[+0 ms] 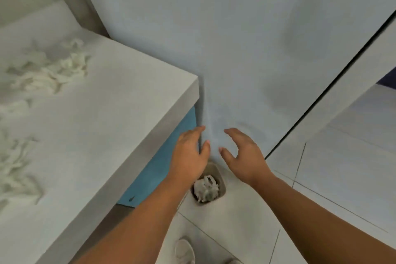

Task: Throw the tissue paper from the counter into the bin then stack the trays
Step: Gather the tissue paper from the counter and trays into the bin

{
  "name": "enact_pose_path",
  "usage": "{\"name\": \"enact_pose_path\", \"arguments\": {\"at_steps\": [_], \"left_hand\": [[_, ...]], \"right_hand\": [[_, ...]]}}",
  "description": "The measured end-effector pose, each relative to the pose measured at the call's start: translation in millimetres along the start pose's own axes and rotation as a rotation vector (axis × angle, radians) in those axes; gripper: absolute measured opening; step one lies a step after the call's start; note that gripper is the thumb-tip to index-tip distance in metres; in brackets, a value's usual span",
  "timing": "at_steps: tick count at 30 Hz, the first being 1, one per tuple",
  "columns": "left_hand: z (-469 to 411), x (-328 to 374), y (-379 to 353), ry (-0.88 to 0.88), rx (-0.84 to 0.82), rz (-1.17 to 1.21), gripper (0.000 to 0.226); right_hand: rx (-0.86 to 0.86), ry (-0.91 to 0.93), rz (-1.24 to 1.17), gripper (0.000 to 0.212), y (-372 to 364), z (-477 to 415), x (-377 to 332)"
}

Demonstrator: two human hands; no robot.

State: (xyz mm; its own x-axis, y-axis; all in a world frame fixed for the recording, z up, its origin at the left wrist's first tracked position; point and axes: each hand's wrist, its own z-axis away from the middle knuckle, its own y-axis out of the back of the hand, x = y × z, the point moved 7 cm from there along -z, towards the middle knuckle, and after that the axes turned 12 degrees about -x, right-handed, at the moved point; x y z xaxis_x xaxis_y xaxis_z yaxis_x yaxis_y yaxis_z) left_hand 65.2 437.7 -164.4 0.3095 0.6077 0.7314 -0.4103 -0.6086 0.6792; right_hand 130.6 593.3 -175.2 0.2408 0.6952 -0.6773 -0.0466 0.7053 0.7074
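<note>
Head view: two hands are held above one small beige plastic bin (222, 184) standing on the pale tiled floor (342, 178). The left hand (188, 156) and the right hand (244, 156) are spread with relaxed fingers, and nothing is gripped. One wad of crumpled white tissue paper (205, 188) is seen inside the bin. Three blurred clusters of loose white tissue (53, 70) lie on the grey bench (128, 113), well apart from the bin. One blue cabinet front (171, 156) is located under the bench.

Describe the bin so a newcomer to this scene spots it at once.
Find the grey counter on the left and follow its corner down the blue cabinet to the tiled floor. The bin stands there by the wall: a small beige tub with rounded corners, the only container in view, holding crumpled tissue.
</note>
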Motion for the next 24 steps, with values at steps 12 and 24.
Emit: {"name": "enact_pose_path", "arguments": {"at_steps": [12,24], "left_hand": [[54,80,175,-0.092,0.275,0.004,0.042],[87,-22,315,0.063,0.427,-0.069,0.041]], "right_hand": [[0.068,0.310,0.031,0.052,81,17,-173],[-0.127,0.473,0.089,0.050,-10,-49,-306]]}}
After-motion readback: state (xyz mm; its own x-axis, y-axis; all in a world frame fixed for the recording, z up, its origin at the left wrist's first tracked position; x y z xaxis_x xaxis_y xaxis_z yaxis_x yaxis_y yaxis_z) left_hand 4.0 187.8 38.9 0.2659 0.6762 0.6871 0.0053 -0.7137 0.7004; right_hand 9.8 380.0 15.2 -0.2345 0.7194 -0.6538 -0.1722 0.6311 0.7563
